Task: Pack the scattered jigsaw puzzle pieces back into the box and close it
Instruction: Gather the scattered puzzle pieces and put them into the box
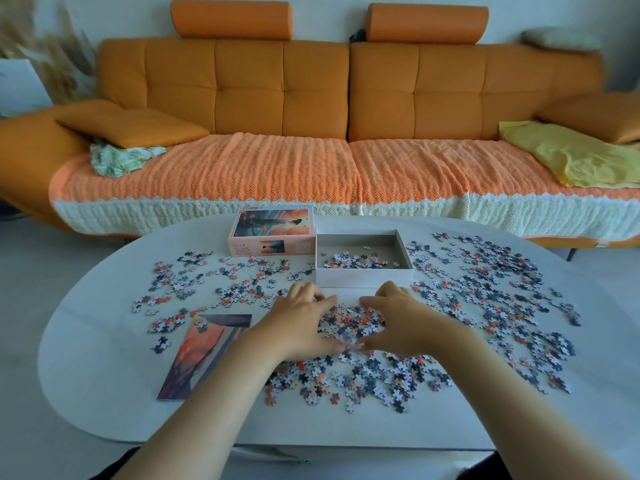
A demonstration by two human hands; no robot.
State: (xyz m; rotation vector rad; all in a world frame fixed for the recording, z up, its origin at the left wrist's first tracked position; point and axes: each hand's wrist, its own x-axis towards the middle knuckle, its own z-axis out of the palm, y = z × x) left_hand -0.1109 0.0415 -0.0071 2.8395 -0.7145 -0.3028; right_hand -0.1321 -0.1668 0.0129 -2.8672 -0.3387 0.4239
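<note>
My left hand (304,320) and right hand (401,317) spread, fingers loose, corralling heap of pieces (349,323) on surface (104,375), just before open box (363,277). I'd squeeze heap tight, scoop from underneath, lift over near wall.

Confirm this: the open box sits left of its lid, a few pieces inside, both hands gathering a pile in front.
The head view shows the open box right of the lid, not left. A few pieces lie inside, and the left hand and right hand press around a pile in front.
</note>
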